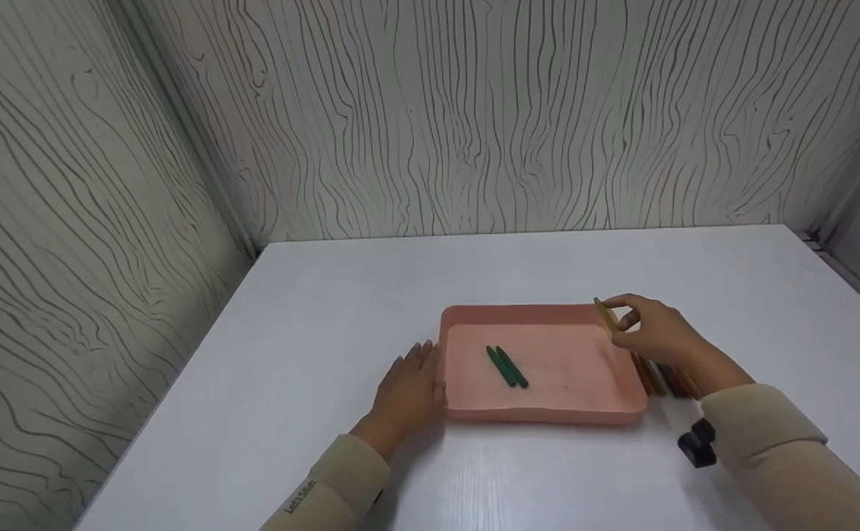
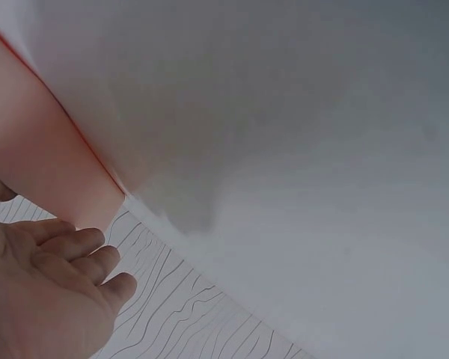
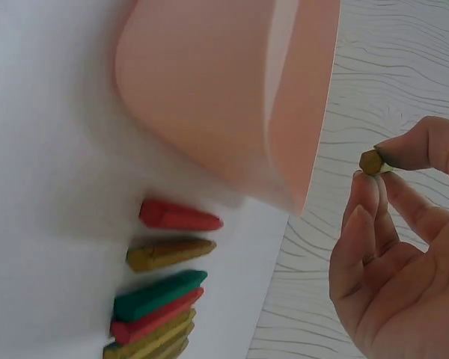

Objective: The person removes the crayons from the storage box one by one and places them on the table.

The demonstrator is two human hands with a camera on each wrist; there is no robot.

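A shallow pink tray (image 1: 548, 398) sits on the white table, with two green crayons (image 1: 507, 366) lying side by side in it. My right hand (image 1: 655, 328) pinches a yellow-brown crayon (image 1: 604, 313) between thumb and fingers, raised over the tray's far right corner. In the right wrist view, the hexagonal end of this crayon (image 3: 371, 162) faces the camera. My left hand (image 1: 409, 383) rests against the tray's left wall, its fingers loosely extended and pointing away from me; its palm (image 2: 49, 280) shows in the left wrist view.
Right of the tray, several crayons lie in a row, among them a red crayon (image 3: 181, 215), a yellow-brown crayon (image 3: 170, 254) and a green crayon (image 3: 161, 294). In the head view, my right forearm partly hides them. Wood-grain panels (image 1: 474, 118) stand behind the table and at its sides.
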